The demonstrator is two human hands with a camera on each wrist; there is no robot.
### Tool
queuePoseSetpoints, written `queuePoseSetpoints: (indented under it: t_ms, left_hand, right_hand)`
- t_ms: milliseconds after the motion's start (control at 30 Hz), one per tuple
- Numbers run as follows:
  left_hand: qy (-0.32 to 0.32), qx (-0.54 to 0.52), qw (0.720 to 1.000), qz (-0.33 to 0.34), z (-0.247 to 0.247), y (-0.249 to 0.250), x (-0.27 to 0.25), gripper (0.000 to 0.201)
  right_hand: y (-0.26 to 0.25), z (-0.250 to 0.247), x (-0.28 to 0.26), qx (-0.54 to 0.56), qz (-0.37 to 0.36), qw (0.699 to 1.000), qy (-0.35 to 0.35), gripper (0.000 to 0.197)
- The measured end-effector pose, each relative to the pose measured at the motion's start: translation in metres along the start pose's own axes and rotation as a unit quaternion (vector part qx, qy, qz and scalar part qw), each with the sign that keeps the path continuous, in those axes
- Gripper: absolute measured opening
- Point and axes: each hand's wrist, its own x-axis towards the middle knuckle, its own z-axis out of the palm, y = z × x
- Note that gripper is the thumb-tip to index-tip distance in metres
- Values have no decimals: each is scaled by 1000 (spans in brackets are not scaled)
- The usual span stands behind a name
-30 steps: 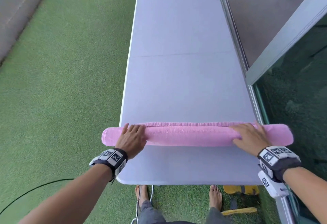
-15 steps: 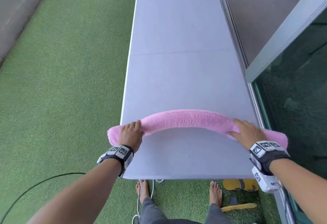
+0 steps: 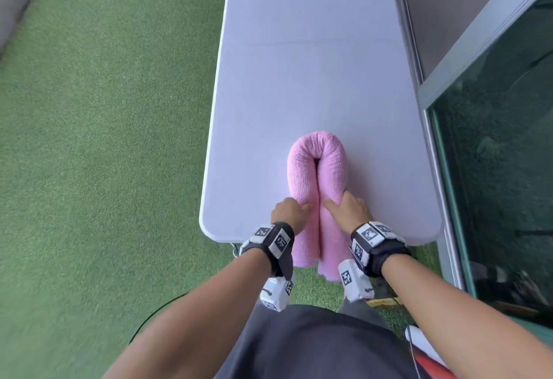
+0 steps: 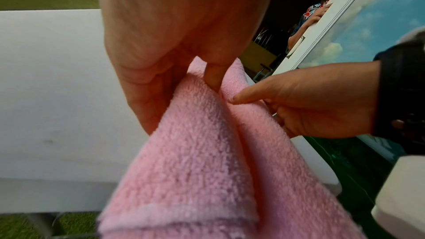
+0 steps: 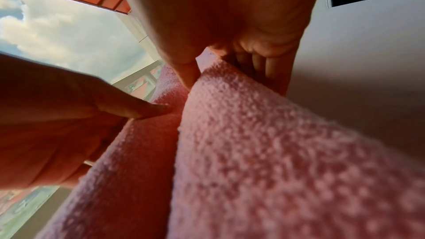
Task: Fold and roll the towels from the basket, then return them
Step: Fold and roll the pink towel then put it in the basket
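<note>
A rolled pink towel (image 3: 317,166) lies bent double into a narrow U on the white table (image 3: 314,64), its bend pointing away from me and both ends hanging over the near edge. My left hand (image 3: 288,209) grips the left leg, thumb on the inner side and fingers round the outside, as the left wrist view shows on the pink towel (image 4: 207,152). Gripping the right leg the same way is my right hand (image 3: 347,209), seen close against the towel (image 5: 276,152) in the right wrist view. The basket is out of view.
Green artificial turf (image 3: 104,139) lies left of the table. A metal frame with dark glass (image 3: 493,154) runs close along the table's right side. A black cable (image 3: 149,318) curves on the turf near my legs.
The roll lay straight across the near edge of the table. Both hands swung its ends toward me and together, so it now stands folded in half with the legs side by side.
</note>
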Motion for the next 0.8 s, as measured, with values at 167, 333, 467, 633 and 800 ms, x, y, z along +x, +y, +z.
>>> queuePoseSetpoints:
  t_ms: [167, 333, 467, 633, 800]
  left_hand:
    - [-7, -36, 999, -7, 5, -5, -1, 48]
    - [-18, -54, 998, -1, 8, -10, 1, 47]
    - [-35, -25, 999, 30, 12, -7, -3, 46]
    - [-174, 17, 972, 160, 20, -7, -22, 47]
    - [-253, 61, 949, 178, -6, -51, -31, 51]
  right_hand:
    - [0, -4, 1, 18, 2, 1000, 5, 57]
    - [-1, -8, 5, 32, -9, 999, 23, 58]
    - [-9, -2, 3, 45, -16, 998, 47, 67]
    - [-22, 11, 11, -128, -31, 991, 16, 143]
    - [-22, 20, 15, -244, -73, 964, 81, 135]
